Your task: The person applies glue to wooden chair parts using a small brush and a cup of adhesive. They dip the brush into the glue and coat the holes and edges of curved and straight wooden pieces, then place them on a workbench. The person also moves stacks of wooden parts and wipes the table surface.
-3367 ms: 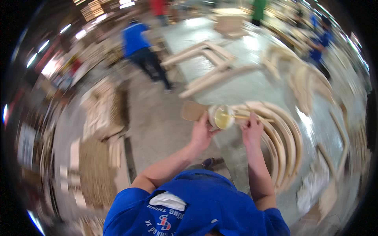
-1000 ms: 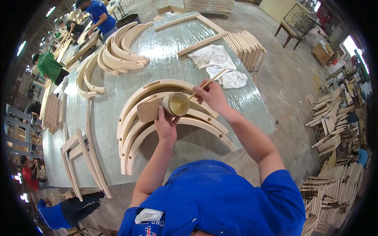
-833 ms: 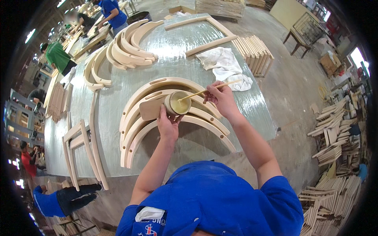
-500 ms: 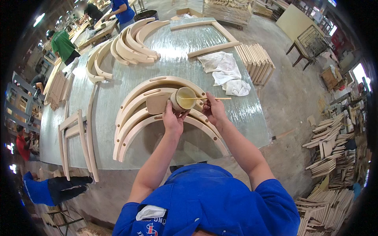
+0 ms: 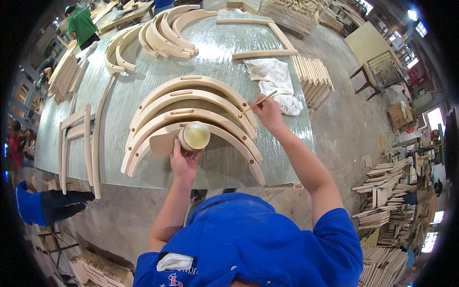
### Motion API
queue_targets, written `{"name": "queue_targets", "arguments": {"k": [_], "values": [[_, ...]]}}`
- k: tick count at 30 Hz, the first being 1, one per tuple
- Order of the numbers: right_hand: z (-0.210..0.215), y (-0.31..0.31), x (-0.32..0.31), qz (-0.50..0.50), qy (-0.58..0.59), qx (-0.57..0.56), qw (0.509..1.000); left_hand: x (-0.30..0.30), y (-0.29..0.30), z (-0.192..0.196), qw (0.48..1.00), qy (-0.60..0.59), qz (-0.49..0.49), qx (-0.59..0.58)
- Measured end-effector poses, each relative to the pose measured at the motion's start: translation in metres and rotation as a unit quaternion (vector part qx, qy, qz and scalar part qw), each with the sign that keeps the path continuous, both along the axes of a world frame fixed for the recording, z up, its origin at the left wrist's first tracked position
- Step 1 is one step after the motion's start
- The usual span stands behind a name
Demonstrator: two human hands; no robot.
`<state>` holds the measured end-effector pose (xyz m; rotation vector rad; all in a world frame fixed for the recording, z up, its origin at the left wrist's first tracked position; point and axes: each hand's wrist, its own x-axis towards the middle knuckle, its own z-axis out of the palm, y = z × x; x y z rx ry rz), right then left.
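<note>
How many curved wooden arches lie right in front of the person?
4, nested on the table: the outermost arch, a second inside it, a third, and the innermost, by the cup in the left hand. More curved pieces lie farther back.

Under your hands you are looking at bare, pale curved wooden pieces (image 5: 191, 103), sanded smooth and matt, unvarnished. The table top (image 5: 220, 43) under them is showing a shiny, streaked, silvery sheet, catching the light like wrapped film or metal. Your left hand (image 5: 184, 160) is gripping a small pot (image 5: 194, 136) with a glossy yellowish liquid surface. Your right hand (image 5: 267, 112) is pinching a thin, plain wooden stick (image 5: 260, 101). Beside it a crumpled white cloth (image 5: 277, 83) is lying soft and matt. The floor (image 5: 344, 124) is looking like rough, dull concrete.
</note>
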<state>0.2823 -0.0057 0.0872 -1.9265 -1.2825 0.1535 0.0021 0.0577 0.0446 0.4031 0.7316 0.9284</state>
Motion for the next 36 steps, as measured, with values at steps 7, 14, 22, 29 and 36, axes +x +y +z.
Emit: {"name": "queue_targets", "arguments": {"k": [7, 14, 22, 29, 36], "values": [[-0.004, 0.015, -0.005, 0.072, -0.077, -0.044, 0.993, -0.02, -0.009, -0.014, 0.999, 0.009, 0.035, -0.012], [-0.007, 0.023, -0.006, 0.096, -0.052, -0.034, 0.993, -0.027, -0.012, -0.013, 0.998, 0.042, 0.053, -0.016], [-0.008, 0.023, -0.003, 0.087, -0.066, -0.043, 0.993, -0.023, -0.014, -0.006, 0.998, 0.05, 0.033, 0.018], [0.029, 0.002, -0.023, 0.055, 0.136, 0.038, 0.988, 0.001, -0.015, -0.002, 0.998, 0.044, 0.034, 0.02], [0.032, -0.024, -0.063, 0.096, 0.212, 0.044, 0.972, 0.03, -0.03, 0.023, 0.995, 0.059, -0.018, 0.082]]}}
